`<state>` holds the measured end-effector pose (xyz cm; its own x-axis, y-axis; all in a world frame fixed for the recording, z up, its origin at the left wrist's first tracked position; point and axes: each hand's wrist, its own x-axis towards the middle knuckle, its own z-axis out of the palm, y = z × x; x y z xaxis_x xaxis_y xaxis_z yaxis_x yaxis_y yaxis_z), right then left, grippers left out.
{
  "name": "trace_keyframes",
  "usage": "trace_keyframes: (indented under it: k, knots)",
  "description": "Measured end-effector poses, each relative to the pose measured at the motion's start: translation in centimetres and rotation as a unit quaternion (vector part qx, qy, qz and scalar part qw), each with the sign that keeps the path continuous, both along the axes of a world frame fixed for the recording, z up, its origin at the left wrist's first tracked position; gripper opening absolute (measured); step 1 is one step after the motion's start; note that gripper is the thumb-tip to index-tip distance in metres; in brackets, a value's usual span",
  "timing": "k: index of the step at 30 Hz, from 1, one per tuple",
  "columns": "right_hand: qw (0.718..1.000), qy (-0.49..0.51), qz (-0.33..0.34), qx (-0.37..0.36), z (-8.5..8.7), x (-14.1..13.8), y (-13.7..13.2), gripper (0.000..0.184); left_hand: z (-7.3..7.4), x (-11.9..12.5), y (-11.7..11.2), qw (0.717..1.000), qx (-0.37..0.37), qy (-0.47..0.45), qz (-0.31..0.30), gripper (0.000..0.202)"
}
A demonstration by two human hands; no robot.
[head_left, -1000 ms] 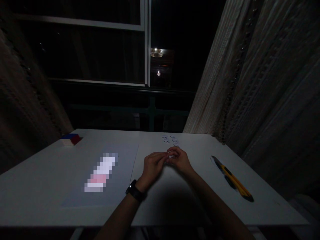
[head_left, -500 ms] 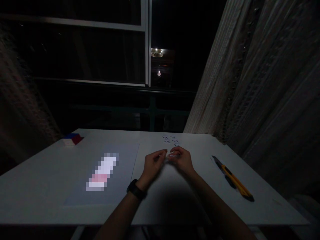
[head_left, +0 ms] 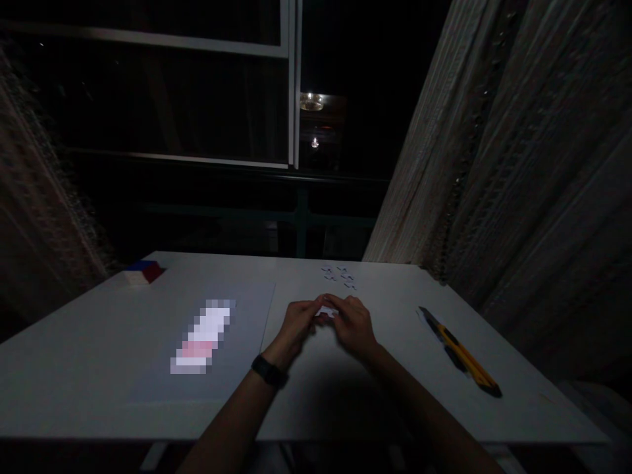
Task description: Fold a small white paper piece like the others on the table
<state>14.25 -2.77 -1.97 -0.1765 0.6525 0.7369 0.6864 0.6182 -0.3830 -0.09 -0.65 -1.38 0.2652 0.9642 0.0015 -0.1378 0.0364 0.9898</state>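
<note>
My left hand (head_left: 296, 324) and my right hand (head_left: 352, 323) meet over the middle of a white table (head_left: 99, 355). Their fingertips pinch a small pale piece (head_left: 326, 310) between them; it is too small and dim to name. A black watch (head_left: 268, 370) sits on my left wrist. Just beyond the hands lie several small pale pieces (head_left: 340, 276) scattered on the table.
A yellow and black utility knife (head_left: 460, 352) lies to the right. A sheet of paper (head_left: 207, 342) lies to the left. A red, white and blue block (head_left: 141, 271) sits at the far left corner. Curtains hang on both sides, with a dark window behind.
My two hands have closed together again after parting slightly, and they sit a little lower and nearer to me. The view has shifted slightly.
</note>
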Motion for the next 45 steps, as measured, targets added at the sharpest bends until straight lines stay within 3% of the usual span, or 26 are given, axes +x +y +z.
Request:
trace_keyframes:
  k: [4, 8, 13, 17, 22, 28, 34, 42, 45]
  knots:
    - [0.994, 0.061, 0.053, -0.075, 0.5, -0.1, -0.4, 0.041, -0.3, -0.3, 0.4, 0.999, -0.003, -0.008, 0.048, 0.049]
    - [0.971, 0.204, 0.009, -0.120, 0.4, -0.2, -0.2, 0.021, -0.2, -0.4, 0.6, 0.995, 0.045, 0.018, 0.084, 0.049]
    - [0.940, 0.207, 0.015, -0.270, -0.7, -0.7, 0.8, 0.055, -0.1, 0.1, 0.1, 0.993, 0.094, 0.017, 0.068, 0.045]
    - [0.944, 0.202, 0.034, -0.258, -0.9, -1.3, 0.9, 0.054, -0.1, 0.7, -0.2, 0.995, 0.094, 0.022, 0.024, 0.044]
    - [0.937, 0.241, 0.040, -0.248, -0.8, -1.7, 0.5, 0.051, -0.5, 0.6, 0.0, 0.993, 0.095, 0.056, 0.043, 0.051]
    - [0.922, 0.278, 0.079, -0.258, -1.2, -2.2, 0.4, 0.049, -1.0, 0.7, 0.0, 0.985, 0.131, 0.112, 0.003, 0.058]
    - [0.886, 0.346, 0.102, -0.292, -1.7, -2.8, 0.6, 0.053, -1.1, 1.1, 0.0, 0.984, 0.153, 0.087, 0.013, 0.051]
    - [0.880, 0.366, 0.071, -0.295, -1.3, -3.0, 0.2, 0.055, -0.9, 1.7, -0.1, 0.992, 0.124, 0.024, -0.018, 0.041]
    - [0.884, 0.365, 0.065, -0.284, -1.3, -2.9, 0.3, 0.054, -1.0, 1.7, 0.0, 0.990, 0.132, 0.043, -0.010, 0.042]
